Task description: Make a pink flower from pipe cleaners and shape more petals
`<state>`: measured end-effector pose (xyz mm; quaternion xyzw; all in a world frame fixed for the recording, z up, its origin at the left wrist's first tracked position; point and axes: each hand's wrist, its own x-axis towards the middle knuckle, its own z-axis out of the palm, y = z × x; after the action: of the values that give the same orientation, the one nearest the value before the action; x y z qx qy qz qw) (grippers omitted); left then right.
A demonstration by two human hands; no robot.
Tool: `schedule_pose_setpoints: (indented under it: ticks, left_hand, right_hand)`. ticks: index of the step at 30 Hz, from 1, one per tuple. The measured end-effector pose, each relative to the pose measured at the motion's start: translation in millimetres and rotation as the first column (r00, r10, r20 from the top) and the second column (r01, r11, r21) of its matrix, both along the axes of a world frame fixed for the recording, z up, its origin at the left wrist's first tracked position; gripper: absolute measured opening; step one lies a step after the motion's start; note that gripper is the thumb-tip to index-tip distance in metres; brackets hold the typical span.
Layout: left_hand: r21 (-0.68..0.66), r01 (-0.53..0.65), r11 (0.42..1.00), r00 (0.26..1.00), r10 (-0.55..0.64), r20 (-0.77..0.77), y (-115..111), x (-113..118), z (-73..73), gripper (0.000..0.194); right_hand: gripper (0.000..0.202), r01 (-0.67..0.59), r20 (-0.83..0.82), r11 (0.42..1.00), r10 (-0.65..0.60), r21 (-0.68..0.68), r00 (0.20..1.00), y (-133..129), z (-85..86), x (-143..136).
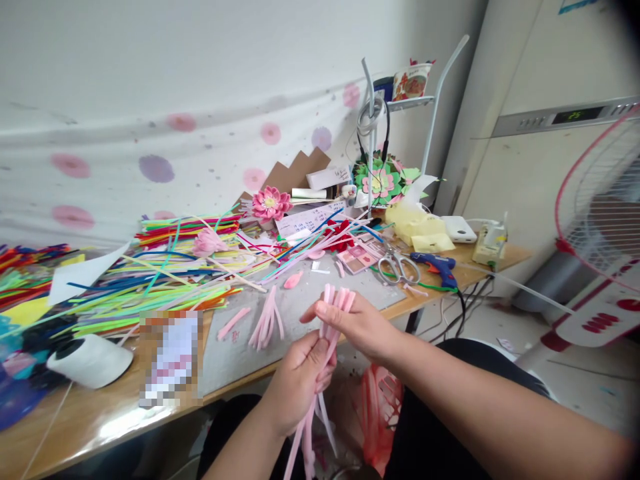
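A bundle of pale pink pipe cleaners is held in front of me, beyond the table's front edge. Wrapped round its middle is my left hand, closed. Higher up, my right hand has its thumb and fingers closed about the bundle near its upper ends, which stick out above. On the grey mat lie a loose fan of pink pipe cleaners, a short pink piece and a small pink petal shape. The lower ends of the bundle hang down toward my lap.
Many coloured pipe cleaners cover the left of the table, near a white thread cone. Scissors and a blue glue gun lie at the right. A pink flower stands behind. A fan stands on the right.
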<state>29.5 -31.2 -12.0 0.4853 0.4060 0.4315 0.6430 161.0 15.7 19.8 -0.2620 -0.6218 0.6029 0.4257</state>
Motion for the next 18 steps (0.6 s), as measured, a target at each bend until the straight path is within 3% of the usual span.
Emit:
schedule_pose_setpoints:
  ticks: [5,11,18]
  left_hand:
    - [-0.032,0.045,0.998,0.999,-0.045,0.01,1,-5,-0.7,0.037]
    - [-0.123,0.145,0.982,0.981,-0.16,-0.114,4,-8,5.8,0.032]
    - [-0.22,0.206,0.953,0.953,-0.247,-0.176,1,-19,-5.3,0.028]
  right_hand:
    - [0.05,-0.071,0.081,0.997,0.068,0.031,0.994,8,-2.4,6]
    - [0.054,0.028,0.21,0.991,-0.056,0.134,0.976,16,-2.4,10]
    - [0.049,0.256,0.079,0.958,-0.268,0.13,0.96,45,-9.1,30]
